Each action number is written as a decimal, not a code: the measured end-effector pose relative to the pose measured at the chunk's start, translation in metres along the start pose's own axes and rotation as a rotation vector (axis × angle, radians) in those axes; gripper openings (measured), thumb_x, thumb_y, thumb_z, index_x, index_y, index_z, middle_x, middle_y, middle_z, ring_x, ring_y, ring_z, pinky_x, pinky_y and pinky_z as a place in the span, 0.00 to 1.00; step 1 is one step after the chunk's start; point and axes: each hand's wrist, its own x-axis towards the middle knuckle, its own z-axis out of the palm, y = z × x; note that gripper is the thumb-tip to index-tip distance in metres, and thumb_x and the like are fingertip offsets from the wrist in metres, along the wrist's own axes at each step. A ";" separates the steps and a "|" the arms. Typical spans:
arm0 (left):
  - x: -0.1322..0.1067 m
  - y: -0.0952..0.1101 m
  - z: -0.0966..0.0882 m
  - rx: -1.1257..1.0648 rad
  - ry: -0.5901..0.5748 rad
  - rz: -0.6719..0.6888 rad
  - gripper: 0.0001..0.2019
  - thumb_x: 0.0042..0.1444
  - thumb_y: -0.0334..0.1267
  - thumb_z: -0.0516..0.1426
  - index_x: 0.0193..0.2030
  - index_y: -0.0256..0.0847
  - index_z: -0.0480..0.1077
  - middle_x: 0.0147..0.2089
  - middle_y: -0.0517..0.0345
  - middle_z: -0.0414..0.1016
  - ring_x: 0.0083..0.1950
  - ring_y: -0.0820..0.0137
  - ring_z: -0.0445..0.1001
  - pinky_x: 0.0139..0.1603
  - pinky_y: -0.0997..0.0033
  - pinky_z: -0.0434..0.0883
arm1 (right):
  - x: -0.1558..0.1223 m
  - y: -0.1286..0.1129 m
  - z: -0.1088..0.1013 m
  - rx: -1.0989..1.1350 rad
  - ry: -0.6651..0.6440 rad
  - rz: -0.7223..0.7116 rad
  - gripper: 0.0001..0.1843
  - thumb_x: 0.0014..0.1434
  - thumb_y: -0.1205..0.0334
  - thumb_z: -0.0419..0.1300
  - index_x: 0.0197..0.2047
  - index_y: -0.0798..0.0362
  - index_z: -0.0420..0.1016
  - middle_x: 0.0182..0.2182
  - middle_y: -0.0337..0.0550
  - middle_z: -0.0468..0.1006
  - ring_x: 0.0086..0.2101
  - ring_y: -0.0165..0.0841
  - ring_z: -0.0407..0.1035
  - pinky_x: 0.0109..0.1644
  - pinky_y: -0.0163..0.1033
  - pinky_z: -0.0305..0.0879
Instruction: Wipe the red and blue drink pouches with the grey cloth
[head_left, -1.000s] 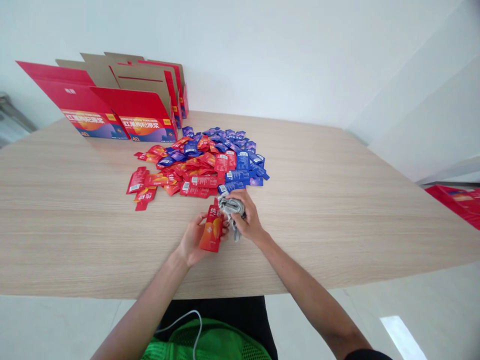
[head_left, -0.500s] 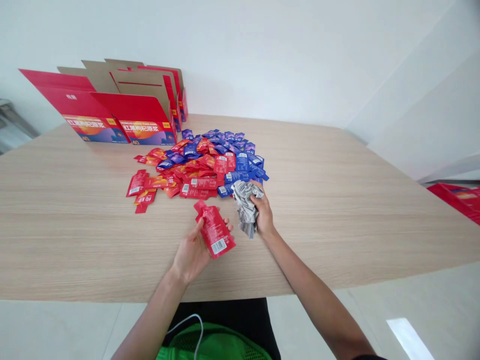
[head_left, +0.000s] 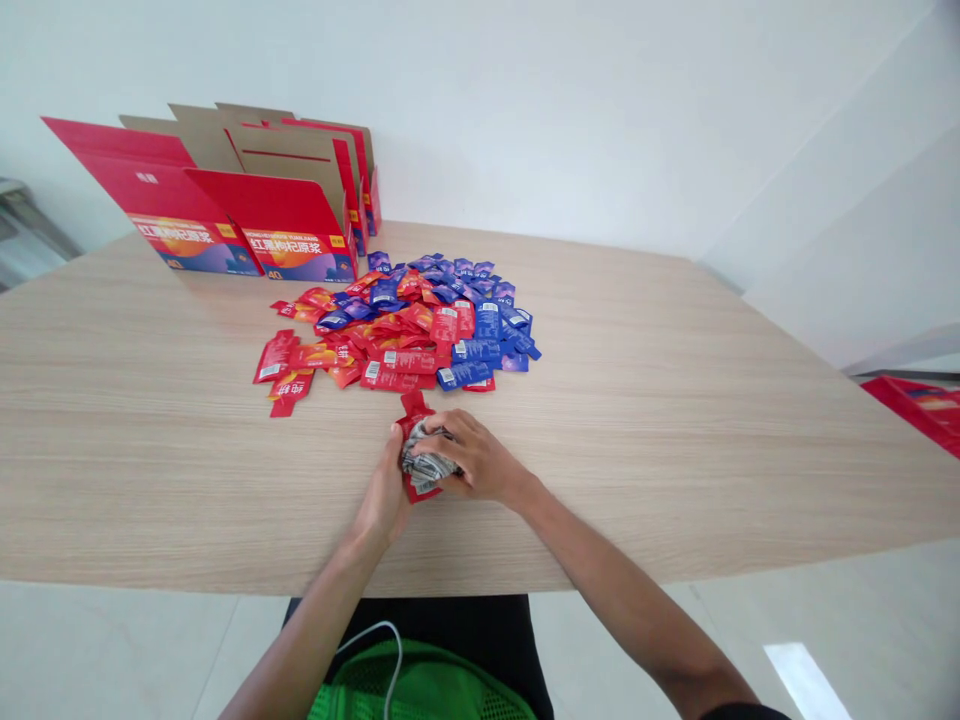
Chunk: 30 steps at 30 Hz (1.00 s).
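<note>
A red pouch [head_left: 412,408] is gripped in the left hand [head_left: 388,490] above the near part of the wooden table [head_left: 675,400], while a crumpled grey cloth [head_left: 425,462] is clenched in the right hand [head_left: 472,462] and pressed against the pouch's face. A heap of red and blue pouches [head_left: 420,325] lies just beyond, with open red boxes [head_left: 247,215] at the far edge.

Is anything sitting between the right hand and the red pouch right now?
Yes: the grey cloth. The right hand presses it against the red pouch, which the left hand holds from the other side. Nothing else visible lies between them.
</note>
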 end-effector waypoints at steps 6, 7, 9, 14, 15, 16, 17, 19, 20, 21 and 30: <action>0.008 0.001 -0.010 0.033 -0.070 0.000 0.21 0.68 0.49 0.53 0.51 0.31 0.77 0.38 0.46 0.84 0.42 0.59 0.84 0.44 0.66 0.80 | -0.001 -0.003 0.004 -0.016 -0.106 -0.115 0.12 0.67 0.54 0.59 0.51 0.49 0.74 0.47 0.50 0.73 0.46 0.41 0.68 0.52 0.47 0.68; 0.008 0.000 -0.011 0.038 -0.080 -0.001 0.22 0.67 0.50 0.55 0.52 0.31 0.77 0.39 0.46 0.84 0.43 0.59 0.84 0.44 0.65 0.80 | -0.001 -0.002 0.005 -0.029 -0.097 -0.110 0.12 0.67 0.54 0.59 0.51 0.50 0.74 0.48 0.51 0.73 0.46 0.41 0.68 0.52 0.47 0.68; 0.008 -0.004 -0.012 0.043 -0.076 -0.003 0.22 0.66 0.50 0.56 0.53 0.31 0.76 0.41 0.46 0.85 0.45 0.58 0.84 0.47 0.64 0.80 | -0.002 0.001 0.006 -0.063 -0.060 -0.062 0.14 0.67 0.54 0.60 0.52 0.50 0.74 0.49 0.51 0.73 0.46 0.42 0.68 0.53 0.48 0.68; 0.004 -0.018 -0.012 0.063 -0.018 -0.008 0.18 0.69 0.46 0.54 0.53 0.34 0.76 0.45 0.50 0.85 0.49 0.62 0.82 0.54 0.65 0.77 | -0.002 0.005 0.005 -0.090 0.078 0.138 0.15 0.65 0.55 0.61 0.54 0.49 0.73 0.50 0.51 0.72 0.49 0.43 0.68 0.54 0.49 0.69; 0.004 -0.020 -0.013 0.071 -0.012 -0.003 0.17 0.69 0.46 0.54 0.52 0.35 0.76 0.45 0.51 0.85 0.50 0.62 0.82 0.55 0.66 0.77 | -0.002 0.004 0.005 -0.080 0.099 0.169 0.16 0.65 0.56 0.61 0.55 0.49 0.73 0.50 0.50 0.71 0.49 0.43 0.68 0.54 0.49 0.69; 0.003 -0.021 -0.014 0.082 -0.003 0.001 0.17 0.68 0.46 0.55 0.52 0.36 0.76 0.45 0.51 0.85 0.50 0.63 0.82 0.54 0.67 0.77 | -0.002 0.004 0.005 -0.073 0.113 0.197 0.16 0.65 0.58 0.61 0.55 0.48 0.72 0.50 0.50 0.71 0.50 0.43 0.68 0.54 0.49 0.69; 0.003 -0.022 -0.015 0.094 0.003 0.002 0.17 0.67 0.47 0.56 0.53 0.36 0.76 0.45 0.52 0.85 0.49 0.63 0.82 0.54 0.67 0.77 | -0.002 0.003 0.004 -0.067 0.120 0.218 0.16 0.64 0.58 0.61 0.55 0.47 0.72 0.50 0.50 0.71 0.50 0.43 0.68 0.54 0.49 0.69; 0.002 -0.022 -0.016 0.115 0.011 0.000 0.18 0.66 0.48 0.58 0.54 0.37 0.76 0.45 0.52 0.85 0.49 0.63 0.82 0.53 0.68 0.77 | -0.002 0.001 0.004 -0.058 0.129 0.232 0.17 0.64 0.59 0.61 0.55 0.47 0.72 0.50 0.50 0.70 0.50 0.44 0.67 0.55 0.50 0.69; 0.002 -0.021 -0.016 0.121 0.008 -0.001 0.18 0.66 0.48 0.58 0.54 0.36 0.76 0.45 0.52 0.85 0.49 0.62 0.82 0.53 0.67 0.77 | -0.002 0.001 0.003 -0.050 0.128 0.225 0.16 0.64 0.58 0.61 0.55 0.48 0.72 0.50 0.50 0.70 0.50 0.43 0.67 0.55 0.50 0.69; 0.002 -0.019 -0.017 0.122 0.002 -0.002 0.19 0.66 0.49 0.57 0.54 0.36 0.76 0.46 0.51 0.85 0.48 0.62 0.82 0.52 0.66 0.78 | -0.002 0.001 0.002 -0.039 0.123 0.207 0.16 0.64 0.58 0.61 0.55 0.48 0.73 0.50 0.50 0.70 0.49 0.43 0.67 0.55 0.49 0.69; 0.002 0.001 -0.022 0.190 -0.071 0.000 0.28 0.65 0.56 0.54 0.57 0.31 0.75 0.44 0.46 0.84 0.47 0.58 0.83 0.47 0.62 0.80 | -0.004 -0.004 0.004 0.014 -0.155 -0.112 0.12 0.67 0.54 0.60 0.50 0.48 0.75 0.49 0.49 0.74 0.46 0.39 0.69 0.54 0.45 0.69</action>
